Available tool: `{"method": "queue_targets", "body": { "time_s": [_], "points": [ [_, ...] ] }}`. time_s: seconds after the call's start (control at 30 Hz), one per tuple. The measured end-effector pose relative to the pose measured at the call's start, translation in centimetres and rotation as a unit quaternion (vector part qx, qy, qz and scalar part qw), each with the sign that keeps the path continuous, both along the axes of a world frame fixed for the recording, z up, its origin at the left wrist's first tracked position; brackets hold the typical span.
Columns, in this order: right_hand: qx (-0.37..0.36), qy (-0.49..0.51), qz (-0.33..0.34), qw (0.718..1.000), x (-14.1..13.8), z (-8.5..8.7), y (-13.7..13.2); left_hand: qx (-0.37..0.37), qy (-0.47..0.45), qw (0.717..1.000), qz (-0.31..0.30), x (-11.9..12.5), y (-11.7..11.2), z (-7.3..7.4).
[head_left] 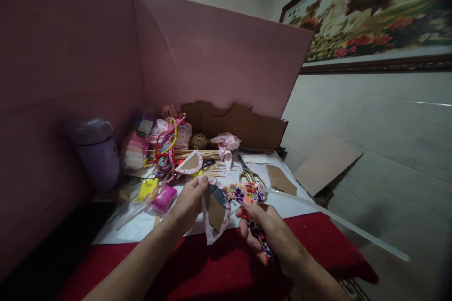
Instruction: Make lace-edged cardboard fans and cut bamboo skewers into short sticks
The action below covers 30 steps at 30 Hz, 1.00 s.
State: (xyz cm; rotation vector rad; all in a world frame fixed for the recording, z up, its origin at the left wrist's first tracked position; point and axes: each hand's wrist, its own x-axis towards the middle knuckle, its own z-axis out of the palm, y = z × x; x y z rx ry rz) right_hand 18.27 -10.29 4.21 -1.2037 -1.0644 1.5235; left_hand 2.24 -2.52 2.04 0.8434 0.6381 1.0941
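Between the thumb and fingers of my left hand (192,200) is a cardboard piece (216,209), its edge wrapped in pale pink fabric. My right hand (268,228) is closed around the handle of a flower-patterned glue gun (245,193). The nozzle end points left at the fabric edge; I cannot tell whether it touches. A long, translucent glue stick (339,223) sticks out of the gun's back, reaching far to the right. Just beyond my hands lies a second fabric-edged cardboard piece (190,163), a half-round one. Gold-handled scissors (252,178) rest behind the glue gun.
A purple bin (97,155) stands at left. Colourful cords (167,146), thin wooden sticks (183,154), a twine ball (198,141) and pink cloth (226,143) crowd the back. Yellow (147,190) and magenta packets (164,198) lie left. Torn cardboard (240,124) leans behind; a scrap (280,179) lies right.
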Motion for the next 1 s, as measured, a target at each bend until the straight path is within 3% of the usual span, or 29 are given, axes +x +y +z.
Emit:
{"method": "queue_targets", "body": {
  "time_s": [1.0],
  "points": [
    [-0.003, -0.005, -0.005, 1.000, 0.17, -0.58, 0.00, 0.009, 0.012, 1.000, -0.001, 0.08, 0.08, -0.08]
  ]
}}
